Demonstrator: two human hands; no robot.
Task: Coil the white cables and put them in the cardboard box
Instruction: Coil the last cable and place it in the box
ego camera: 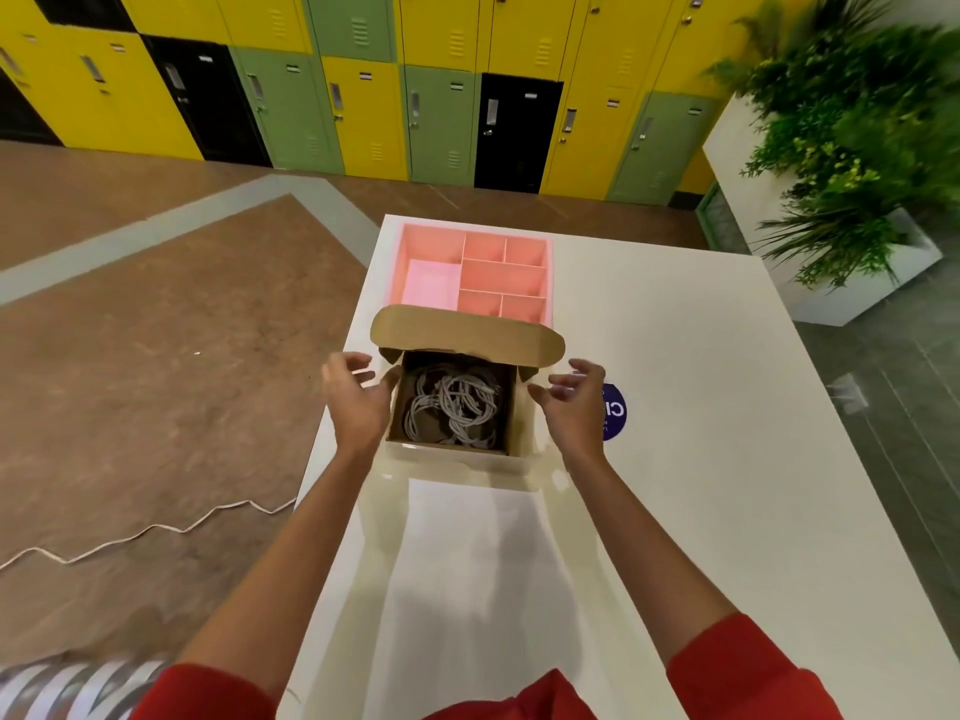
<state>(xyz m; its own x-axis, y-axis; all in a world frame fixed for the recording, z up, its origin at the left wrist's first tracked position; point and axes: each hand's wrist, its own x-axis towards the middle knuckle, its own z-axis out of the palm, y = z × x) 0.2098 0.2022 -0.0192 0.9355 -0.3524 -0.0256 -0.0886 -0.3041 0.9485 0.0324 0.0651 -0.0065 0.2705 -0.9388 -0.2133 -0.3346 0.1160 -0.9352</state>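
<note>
A cardboard box [511,423] stands open on the white table [675,459], its lid flap [467,330] tilted up at the far side. Inside lie coiled white cables [454,405] in a loose tangle. My left hand [356,402] hovers at the box's left side, fingers relaxed and spread, its thumb near the box's left wall. My right hand [571,407] hovers just right of the box, fingers loosely curved, holding nothing.
A pink divided tray [431,241] sits right behind the box. A blue round sticker [615,410] lies on the table under my right hand. A white cord [130,535] runs over the brown floor at left. Lockers line the back; a planter stands at right.
</note>
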